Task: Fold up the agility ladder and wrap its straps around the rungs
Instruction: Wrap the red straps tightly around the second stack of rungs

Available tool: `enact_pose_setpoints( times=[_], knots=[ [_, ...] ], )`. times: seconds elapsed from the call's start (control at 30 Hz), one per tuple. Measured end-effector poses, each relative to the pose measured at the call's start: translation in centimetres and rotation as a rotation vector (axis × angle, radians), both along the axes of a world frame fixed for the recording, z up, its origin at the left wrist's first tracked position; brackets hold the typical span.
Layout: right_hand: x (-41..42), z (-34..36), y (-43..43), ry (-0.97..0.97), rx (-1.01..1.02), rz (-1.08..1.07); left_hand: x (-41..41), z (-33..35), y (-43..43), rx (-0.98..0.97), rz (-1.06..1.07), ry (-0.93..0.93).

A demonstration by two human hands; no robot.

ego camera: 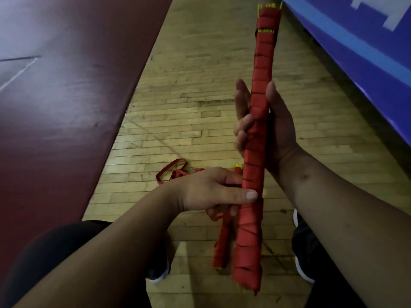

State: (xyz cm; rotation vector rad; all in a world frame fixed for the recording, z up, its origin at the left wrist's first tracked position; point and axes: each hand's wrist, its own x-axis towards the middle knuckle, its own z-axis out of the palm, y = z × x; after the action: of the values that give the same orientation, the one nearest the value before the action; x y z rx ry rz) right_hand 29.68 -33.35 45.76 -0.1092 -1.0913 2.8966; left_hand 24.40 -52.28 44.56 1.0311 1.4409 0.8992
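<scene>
The folded agility ladder is a long bundle of yellow rungs wound in red strap, held nearly upright over the floor. My right hand grips its middle, thumb on the right side and fingers curled round the left. Lower down, my left hand holds the bundle with the thumb pressed across its front. A second, thinner red-wrapped bundle lies on the floor below my left hand. A loose loop of red strap lies on the floor behind my left wrist.
Wooden gym floor runs under everything. A dark red mat borders it on the left and a blue padded wall on the right. My knees and shoes frame the bottom of the view.
</scene>
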Motion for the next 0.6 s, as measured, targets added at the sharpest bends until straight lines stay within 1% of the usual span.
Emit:
enact_pose_setpoints(
  times=[0.03, 0.13, 0.17, 0.27, 0.37, 0.47, 0.6],
  knots=[
    [0.0, -0.1, -0.1, 0.001, 0.024, -0.011, -0.2, -0.1, 0.0, -0.014, -0.010, 0.024],
    [-0.3, -0.2, 0.1, 0.009, -0.099, 0.066, -0.5, -0.1, -0.1, -0.026, -0.045, 0.066],
    [-0.3, -0.2, 0.2, 0.004, -0.102, 0.075, -0.6, 0.1, -0.2, -0.024, -0.059, 0.080],
    [-0.3, -0.2, 0.2, 0.008, 0.022, 0.055, -0.8, 0.0, -0.3, -0.047, -0.064, 0.144],
    [-0.4, 0.1, 0.1, -0.059, 0.137, -0.004, -1.0, -0.3, -0.4, -0.094, -0.010, 0.233],
    [-0.6, 0.2, 0.0, -0.138, 0.260, -0.063, -1.0, -0.6, -0.2, -0.165, 0.084, 0.343],
    [-1.2, 0.1, -0.7, -0.251, 0.427, -0.137, -0.6, -1.0, 0.4, -0.284, 0.220, 0.390]
  ],
)
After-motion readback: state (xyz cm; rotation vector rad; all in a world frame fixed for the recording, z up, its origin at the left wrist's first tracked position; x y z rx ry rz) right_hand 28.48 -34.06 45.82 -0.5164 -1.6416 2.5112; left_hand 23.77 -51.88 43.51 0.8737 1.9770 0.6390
